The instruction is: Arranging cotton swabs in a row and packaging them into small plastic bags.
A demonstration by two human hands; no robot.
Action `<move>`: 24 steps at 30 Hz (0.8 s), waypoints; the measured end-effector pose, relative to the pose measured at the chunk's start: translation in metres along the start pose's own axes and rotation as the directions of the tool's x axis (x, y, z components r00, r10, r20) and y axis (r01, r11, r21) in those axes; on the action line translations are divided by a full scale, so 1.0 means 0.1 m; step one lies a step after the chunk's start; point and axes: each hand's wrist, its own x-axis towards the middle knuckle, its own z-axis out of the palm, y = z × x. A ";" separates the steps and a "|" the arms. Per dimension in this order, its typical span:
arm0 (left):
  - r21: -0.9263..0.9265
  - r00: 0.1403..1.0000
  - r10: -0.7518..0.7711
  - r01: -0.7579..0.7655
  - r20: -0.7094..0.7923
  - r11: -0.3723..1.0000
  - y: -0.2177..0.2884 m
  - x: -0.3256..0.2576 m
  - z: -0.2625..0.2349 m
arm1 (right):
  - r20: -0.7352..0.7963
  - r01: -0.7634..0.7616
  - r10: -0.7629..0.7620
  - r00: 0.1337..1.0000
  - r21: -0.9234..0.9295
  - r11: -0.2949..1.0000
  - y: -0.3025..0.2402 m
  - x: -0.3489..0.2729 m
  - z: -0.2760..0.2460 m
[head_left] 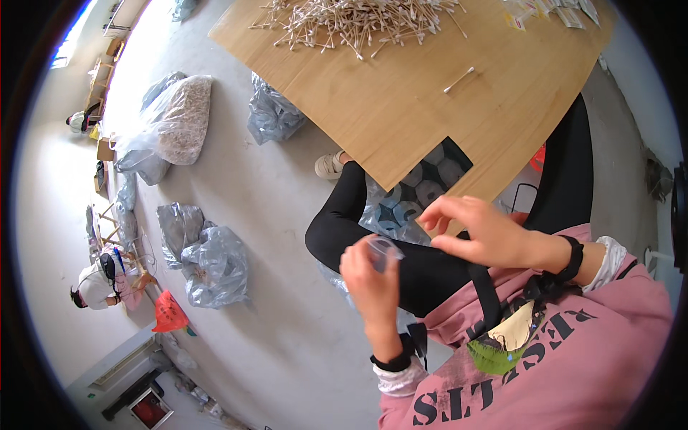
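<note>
My left hand (pixel 369 287) pinches a small clear round plastic container (pixel 385 248) between thumb and fingers, above my lap. Whether it is a cup or a lid, I cannot tell. To its right my right hand (pixel 480 233) is raised with fingers spread and nothing visible in them. Ahead of both hands lies a wooden board (pixel 373 107) with a heap of cotton swabs (pixel 358 25) at its far side. A single cotton swab (pixel 459 79) lies apart from the heap. Through a notch in the near edge, several round grey shapes (pixel 430 175) show in a plastic bag.
Small printed packets (pixel 570 14) lie at the board's far right. On the floor to the left stand a filled clear sack (pixel 185 118) and grey plastic bags (pixel 215 265). Farther left a co-worker (pixel 100 283) bends near a red bag (pixel 169 312).
</note>
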 end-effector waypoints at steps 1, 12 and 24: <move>0.048 1.000 -0.013 0.013 -0.011 0.999 -0.16 0.07 0.07 | -0.015 -0.061 0.062 0.998 0.073 0.995 0.01 -0.03 -0.07; 0.058 0.975 0.173 -0.182 0.140 0.982 0.19 0.44 0.26 | -0.152 -0.166 0.181 0.972 0.107 0.980 0.17 -0.35 -0.47; -0.054 0.905 0.412 -0.408 0.108 0.911 0.17 0.50 0.17 | -0.201 -0.163 0.178 0.963 0.086 0.983 0.19 -0.36 -0.82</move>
